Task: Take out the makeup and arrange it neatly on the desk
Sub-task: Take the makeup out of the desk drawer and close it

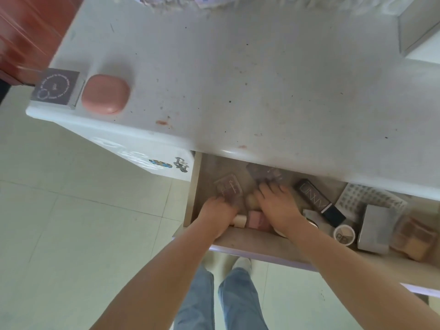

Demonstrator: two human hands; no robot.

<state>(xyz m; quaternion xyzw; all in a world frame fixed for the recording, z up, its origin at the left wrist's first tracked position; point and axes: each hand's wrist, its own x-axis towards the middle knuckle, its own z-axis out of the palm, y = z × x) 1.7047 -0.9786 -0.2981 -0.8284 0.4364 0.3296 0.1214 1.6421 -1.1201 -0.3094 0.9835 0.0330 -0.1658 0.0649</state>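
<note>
Nearest us, our two hands reach into the open drawer (194, 186): the left hand (217, 211) grips one clear palette (227, 188), and the right hand (277, 201) grips another clear palette (264, 173). Farther off, the counter (238, 79) carries two things, one pink case (106, 94) just beside one grey box (56, 86).

Red-brown wooden furniture (21, 32), upper left, beside the desk's left end. Pale tiled floor (59, 234), below and to the left, with grey grout lines. Patterned fabric with lilac print (190, 1), at the top edge, blurred. Grey box-like unit (419, 22), upper right corner, only part in view. Blue jeans (238, 303), two legs, bottom centre. Light-coloured shoes (242, 263), just under the drawer front, partly hidden
</note>
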